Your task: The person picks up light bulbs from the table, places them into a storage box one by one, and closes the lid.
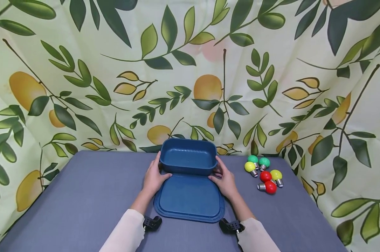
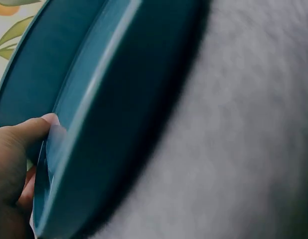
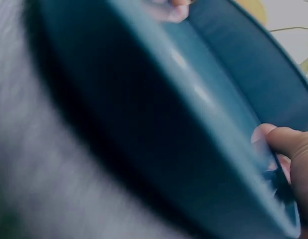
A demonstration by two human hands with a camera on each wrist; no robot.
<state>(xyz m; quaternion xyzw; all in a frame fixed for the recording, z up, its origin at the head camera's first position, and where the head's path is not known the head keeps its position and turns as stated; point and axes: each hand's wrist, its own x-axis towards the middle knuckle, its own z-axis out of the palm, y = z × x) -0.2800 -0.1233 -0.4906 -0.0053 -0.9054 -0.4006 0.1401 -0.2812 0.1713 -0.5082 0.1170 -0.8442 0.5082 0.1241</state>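
A blue rectangular box (image 1: 188,154) sits at the back of the table, its inside bare. Its matching lid (image 1: 190,197) lies folded out in front, joined along the box's near edge. My left hand (image 1: 153,177) holds the left side where box and lid meet, fingers along the box wall and thumb on the lid. On the right side my right hand (image 1: 225,180) grips the same way, fingers partly hidden behind the box corner. Both wrist views show a thumb (image 2: 39,127) pressed on the lid's inner face close to the box wall, with a shadow under the lid's rim.
Several small light bulbs, among them a green one (image 1: 264,162), a yellow one (image 1: 249,166) and a red one (image 1: 270,187), lie to the right of the box. A leaf-and-fruit patterned cloth (image 1: 190,80) hangs behind the grey-blue table (image 1: 92,196).
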